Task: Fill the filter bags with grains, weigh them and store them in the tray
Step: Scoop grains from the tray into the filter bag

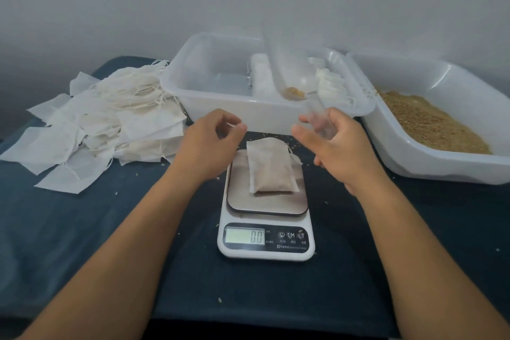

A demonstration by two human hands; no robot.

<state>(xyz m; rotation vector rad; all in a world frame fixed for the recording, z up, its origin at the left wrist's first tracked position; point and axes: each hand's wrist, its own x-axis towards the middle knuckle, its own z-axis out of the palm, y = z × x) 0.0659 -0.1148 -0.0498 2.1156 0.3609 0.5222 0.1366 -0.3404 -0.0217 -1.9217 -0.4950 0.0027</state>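
Note:
A filled filter bag lies on the steel plate of a white digital scale whose display reads 0.0. My left hand hovers just left of the bag, fingers loosely curled and holding nothing. To the right of the bag, my right hand holds the handle of a clear plastic scoop. The scoop is blurred, points up and back, and has a few grains in its bowl. Behind the scale stands the storage tray with filled bags in it.
A heap of empty white filter bags with strings lies at the left. A white tub of brown grains sits at the right. Loose grains are scattered on the dark blue cloth around the scale.

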